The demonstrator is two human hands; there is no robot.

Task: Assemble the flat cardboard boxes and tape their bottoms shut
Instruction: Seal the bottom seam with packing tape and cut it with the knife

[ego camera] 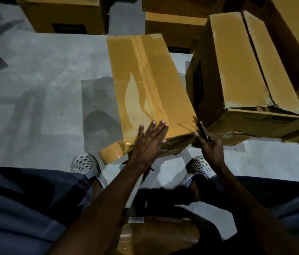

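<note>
Flat and spread, the left hand (149, 139) presses its straight fingers on the near end of the taped brown cardboard box (150, 85), which lies on the grey concrete floor (40, 74) ahead of 2 white perforated clogs (85, 165). Just right, at the box's near corner, the right hand (208, 142) curls around a thin dark tool (204, 132), palm turned inward.

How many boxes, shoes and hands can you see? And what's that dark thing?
Cardboard boxes: 5, one taped, one untaped, three behind
White shoes: 2
Hands: 2, left hand, right hand
Dark tool: 1
Total: 10
</note>
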